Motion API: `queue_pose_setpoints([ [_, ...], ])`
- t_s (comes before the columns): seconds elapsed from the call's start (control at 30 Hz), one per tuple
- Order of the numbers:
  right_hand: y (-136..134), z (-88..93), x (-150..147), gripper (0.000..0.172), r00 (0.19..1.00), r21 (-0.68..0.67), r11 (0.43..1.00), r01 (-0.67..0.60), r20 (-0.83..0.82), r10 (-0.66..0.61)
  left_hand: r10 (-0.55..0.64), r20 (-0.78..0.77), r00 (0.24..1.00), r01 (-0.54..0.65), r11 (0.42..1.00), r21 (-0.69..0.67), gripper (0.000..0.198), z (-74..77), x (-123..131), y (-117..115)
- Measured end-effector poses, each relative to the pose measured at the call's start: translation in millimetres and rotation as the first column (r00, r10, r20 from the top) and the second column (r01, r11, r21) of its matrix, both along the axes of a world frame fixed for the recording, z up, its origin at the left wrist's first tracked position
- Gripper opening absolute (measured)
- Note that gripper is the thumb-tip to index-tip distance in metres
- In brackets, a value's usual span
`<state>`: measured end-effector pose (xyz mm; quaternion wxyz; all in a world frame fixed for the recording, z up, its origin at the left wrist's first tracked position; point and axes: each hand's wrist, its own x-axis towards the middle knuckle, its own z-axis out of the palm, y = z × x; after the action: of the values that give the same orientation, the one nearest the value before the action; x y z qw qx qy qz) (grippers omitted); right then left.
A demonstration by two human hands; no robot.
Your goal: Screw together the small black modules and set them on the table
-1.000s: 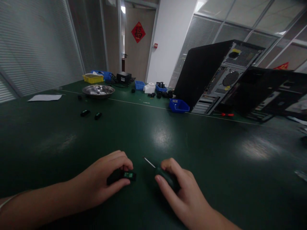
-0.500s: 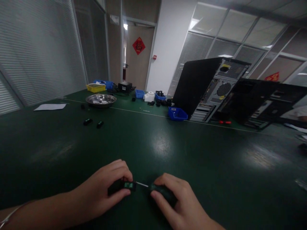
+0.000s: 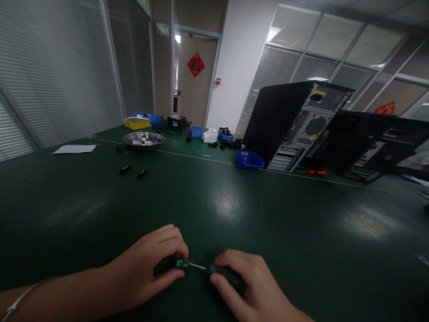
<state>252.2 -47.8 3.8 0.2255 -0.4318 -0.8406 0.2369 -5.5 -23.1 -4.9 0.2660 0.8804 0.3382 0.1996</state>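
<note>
My left hand [image 3: 147,266] pinches a small black device [image 3: 174,264] with a green circuit board showing at its right end, held low on the green table [image 3: 234,210]. My right hand [image 3: 251,288] is wrapped round the dark handle of a small screwdriver [image 3: 214,268]. Its thin metal shaft points left and its tip touches the green board end of the device. Both hands rest near the table's front edge.
Two small black devices [image 3: 133,171] lie at the mid left. Farther back are a metal bowl [image 3: 144,139], a sheet of paper [image 3: 73,149], yellow and blue bins [image 3: 248,159], and two open computer cases [image 3: 295,123] at the right with a red screwdriver [image 3: 313,171].
The screwdriver swung from pointing away up the table to pointing left, and its tip now meets the device in my left hand. The camera view tilted slightly.
</note>
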Motion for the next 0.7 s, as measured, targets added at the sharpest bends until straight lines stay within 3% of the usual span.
queue_pose_setpoints([
  [0.2, -0.6, -5.2, -0.8, 0.023, 0.999, 0.018, 0.998, -0.053, 0.009, 0.053, -0.015, 0.027, 1.0, 0.014, 1.0, 0.022, 0.023, -2.2, 0.6, -0.8],
  [0.57, -3.4, -2.1, -2.6, 0.018, 0.999, -0.028, 0.999, -0.014, 0.051, 0.016, -0.028, 0.026, 0.999, 0.028, 1.0, 0.003, 0.023, -2.4, -2.4, -0.3],
  [0.7, -3.7, -0.9, -1.1, 0.018, 0.999, 0.037, 0.999, -0.009, -0.038, 0.01, -0.022, 0.025, 0.999, 0.022, 1.0, -0.007, 0.022, -1.9, -2.0, 0.1],
])
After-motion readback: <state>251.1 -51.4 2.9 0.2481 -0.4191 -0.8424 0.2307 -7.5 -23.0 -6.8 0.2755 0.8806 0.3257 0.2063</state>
